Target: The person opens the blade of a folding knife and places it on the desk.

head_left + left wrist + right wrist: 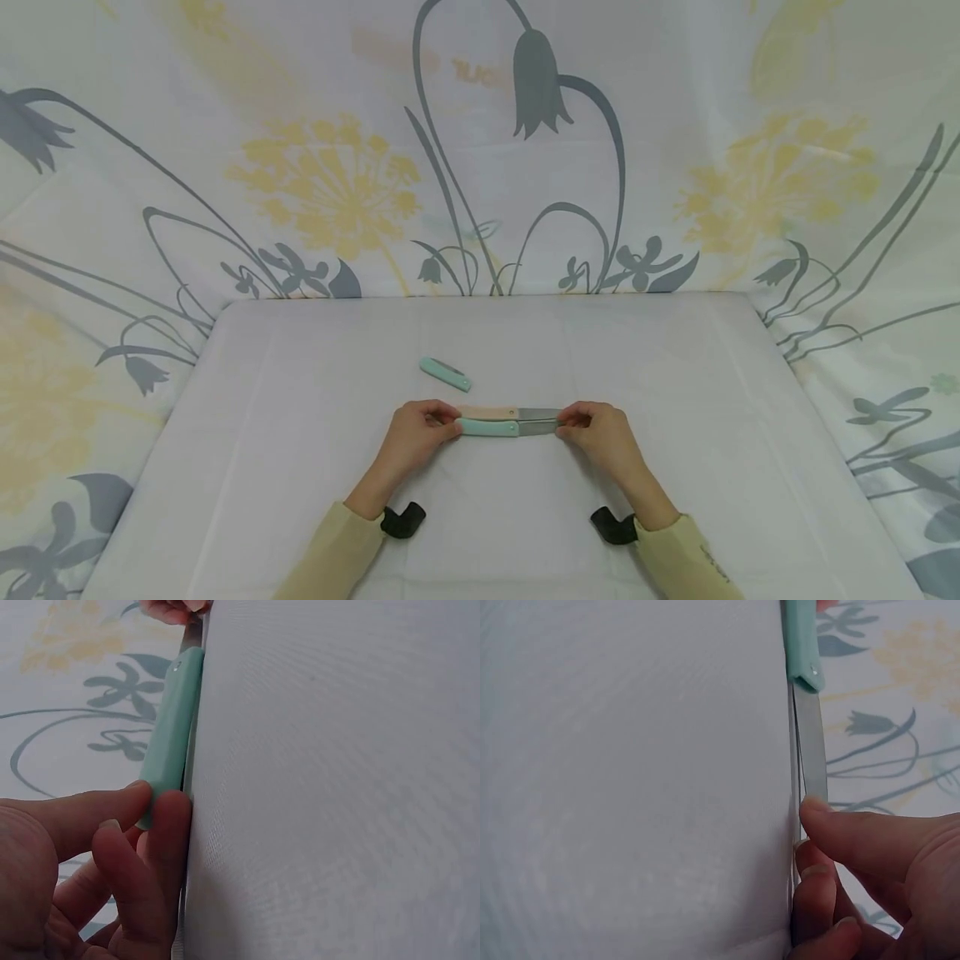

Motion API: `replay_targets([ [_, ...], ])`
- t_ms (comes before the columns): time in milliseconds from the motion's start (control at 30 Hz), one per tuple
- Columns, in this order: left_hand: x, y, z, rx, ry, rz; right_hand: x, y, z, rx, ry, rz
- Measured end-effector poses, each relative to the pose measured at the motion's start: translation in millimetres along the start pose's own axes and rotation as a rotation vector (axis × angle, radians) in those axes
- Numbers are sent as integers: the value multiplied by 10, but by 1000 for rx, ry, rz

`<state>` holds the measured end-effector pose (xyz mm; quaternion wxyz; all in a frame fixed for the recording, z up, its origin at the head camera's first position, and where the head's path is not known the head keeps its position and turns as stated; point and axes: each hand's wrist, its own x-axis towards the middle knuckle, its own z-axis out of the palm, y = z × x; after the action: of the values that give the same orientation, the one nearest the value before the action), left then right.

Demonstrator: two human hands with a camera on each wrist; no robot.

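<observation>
Two unfolded folding knives lie side by side in the head view, their blades toward the right. The farther one has a peach handle point(487, 412), the nearer one a mint-green handle point(489, 428). My left hand point(424, 427) pinches the handle ends between thumb and fingers; the left wrist view shows the thumb on the mint handle point(171, 735). At the other end, my right hand point(596, 427) pinches the blade tips, its thumb on the mint knife's blade point(812, 742) in the right wrist view. The fingertips cover both ends of the pair.
A third folding knife point(446, 374), mint green and folded, lies on the white-covered table point(300, 483) just beyond the pair. Behind the table and at its sides hangs a flower-patterned cloth point(480, 167).
</observation>
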<state>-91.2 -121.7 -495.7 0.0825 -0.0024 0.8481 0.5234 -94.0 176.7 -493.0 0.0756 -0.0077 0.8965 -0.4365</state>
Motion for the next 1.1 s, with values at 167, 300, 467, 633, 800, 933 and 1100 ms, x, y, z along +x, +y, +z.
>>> replay_targets([
  [167,13,13,9,28,-1,-14,-6,-21,-9,-31,9,-3],
  [300,20,16,10,38,-8,-23,-11,-29,-31,-42,15,-11],
  [467,17,19,11,36,-16,-30,-14,-29,-47,-39,8,-13],
  [633,12,-2,-2,44,-10,-19,-17,-11,-48,-37,-3,-17],
  [800,41,-41,-65,71,9,-3,-7,-8,-76,4,-22,-18],
  [933,65,-38,-148,65,21,7,21,9,-70,95,-67,3],
  [1100,127,-3,-264,40,49,-1,62,-53,-45,176,-98,-3],
])
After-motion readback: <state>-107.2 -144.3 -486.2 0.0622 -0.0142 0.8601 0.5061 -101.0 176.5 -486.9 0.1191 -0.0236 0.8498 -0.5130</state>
